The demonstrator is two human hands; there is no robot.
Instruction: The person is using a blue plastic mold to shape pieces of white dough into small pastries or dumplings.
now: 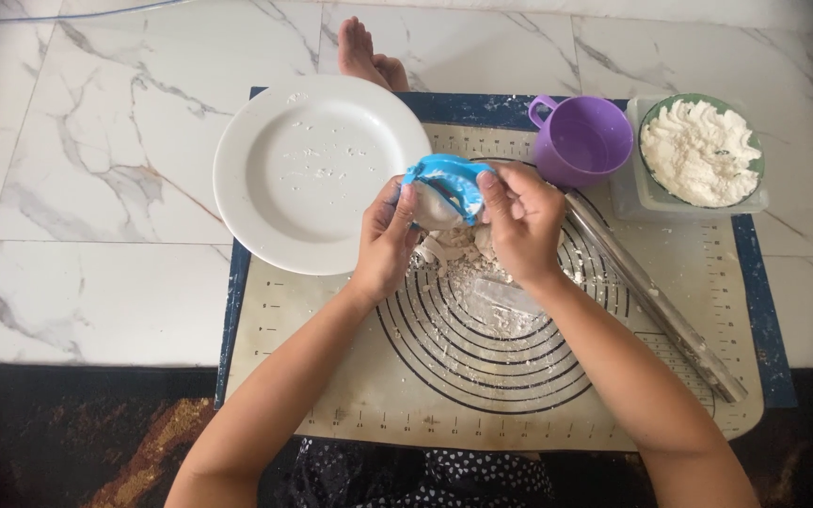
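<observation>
Both hands hold a blue folding dumpling press (pixel 446 181) over the mat's (pixel 331 395) upper middle: left hand (pixel 386 235) fingers curl under it, right hand (pixel 522 218) fingertips pinch its rim. Dough (pixel 433 205) sits inside; it seems to be the shaping step. Dough scraps (pixel 454 249) lie below.

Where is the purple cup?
In the head view, the purple cup stands at the far right of the baking mat, between the white plate and the bowl of flour, just beyond the right hand.
</observation>
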